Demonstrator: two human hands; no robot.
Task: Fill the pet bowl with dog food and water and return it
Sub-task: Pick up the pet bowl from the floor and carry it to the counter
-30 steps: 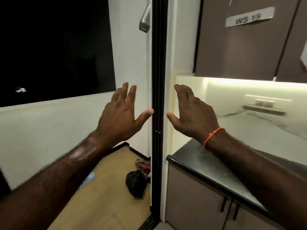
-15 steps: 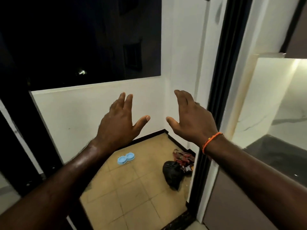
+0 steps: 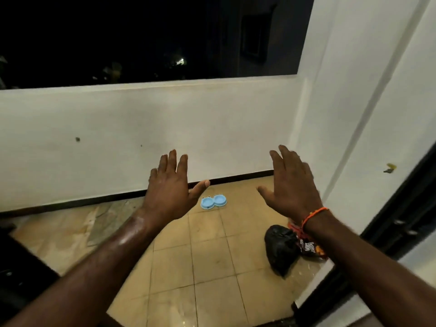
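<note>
Both my hands are up in front of me, palms down and holding nothing. My left hand (image 3: 168, 192) has its fingers stretched out and close together, the thumb swung wide toward 3 o'clock. My right hand (image 3: 291, 187) is spread the same way, its thumb aimed back toward 9 o'clock, an orange thread bracelet (image 3: 313, 214) around the wrist.

From that I judge nothing of the job is done yet: the bowl is not picked up and looks empty, though it is too small to be sure. Fetching, filling with food and water, and returning it all remain.

The blue double pet bowl (image 3: 213, 201) sits on the tan tiled floor (image 3: 207, 267) close to the white wall's dark skirting (image 3: 236, 178). It shows in the gap between my hands, just at 4 o'clock of my left thumb tip and at 9 o'clock of my right palm, well below and beyond both.

Further out, at 5 o'clock of my right wrist, a tied black plastic bag (image 3: 282, 249) lies touching a red printed packet (image 3: 309, 247), possibly the dog food; I cannot read it.
</note>
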